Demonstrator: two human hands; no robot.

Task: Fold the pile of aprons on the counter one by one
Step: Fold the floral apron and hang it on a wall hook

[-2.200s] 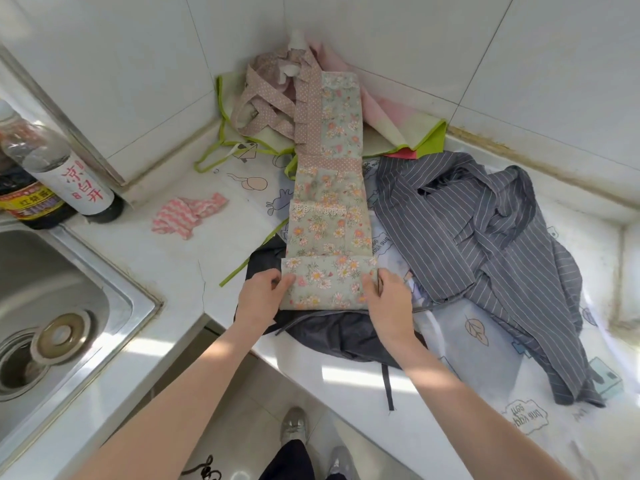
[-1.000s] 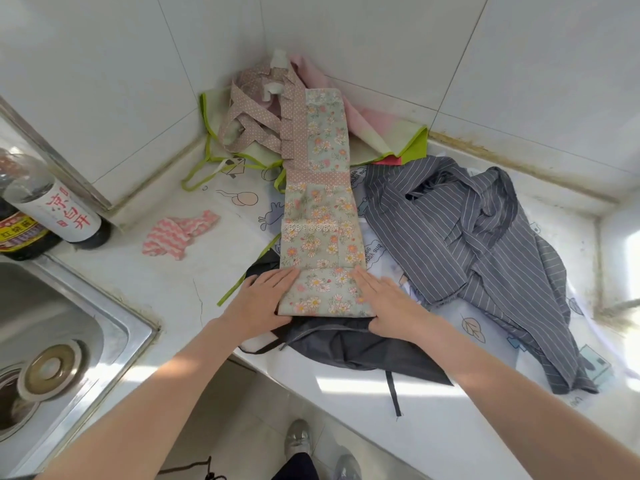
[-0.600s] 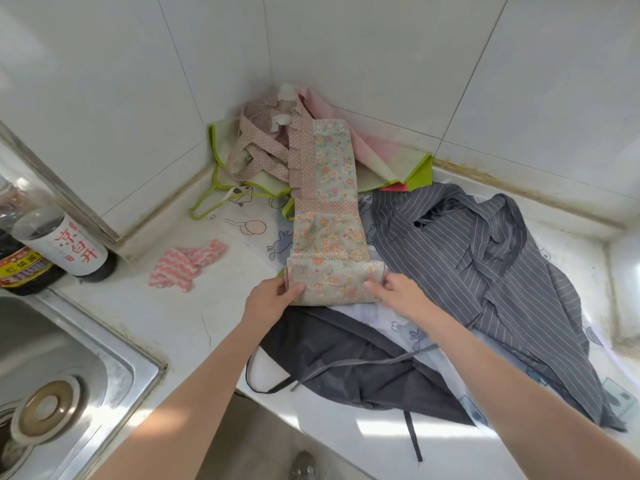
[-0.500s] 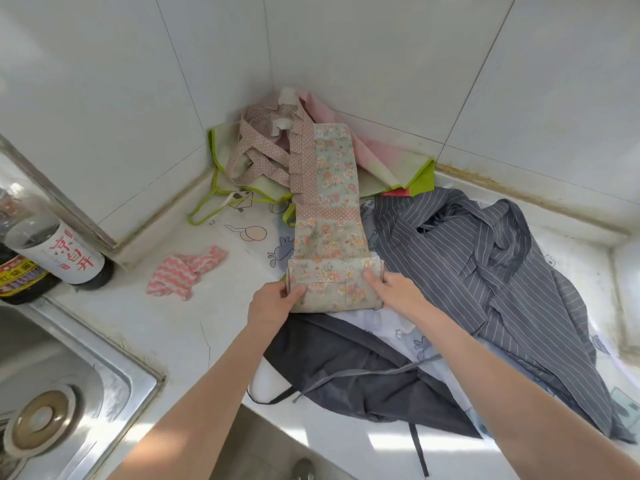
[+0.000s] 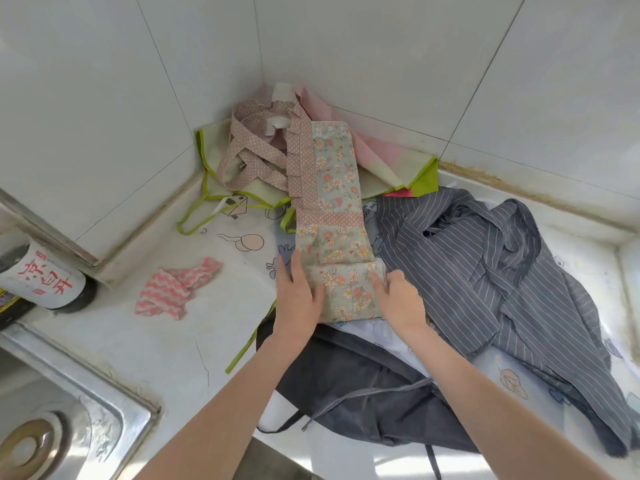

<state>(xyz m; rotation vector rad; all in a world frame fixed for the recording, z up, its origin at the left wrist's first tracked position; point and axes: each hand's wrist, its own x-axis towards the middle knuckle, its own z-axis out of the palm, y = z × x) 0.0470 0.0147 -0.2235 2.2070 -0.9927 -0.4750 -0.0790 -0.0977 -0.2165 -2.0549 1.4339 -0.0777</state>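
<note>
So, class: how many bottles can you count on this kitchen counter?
2. A white-labelled bottle stands at the far left beside the sink; a dark bottle is partly hidden behind it. Others may lie out of frame.

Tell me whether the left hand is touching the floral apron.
Touching. The head view shows the left hand lying flat on the left edge of the floral apron's folded end, fingers straight, no gap visible.

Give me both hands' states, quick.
Left hand: open, pressing flat on the floral apron's folded end.
Right hand: fingers on the same fold; grip cannot be told.
</note>
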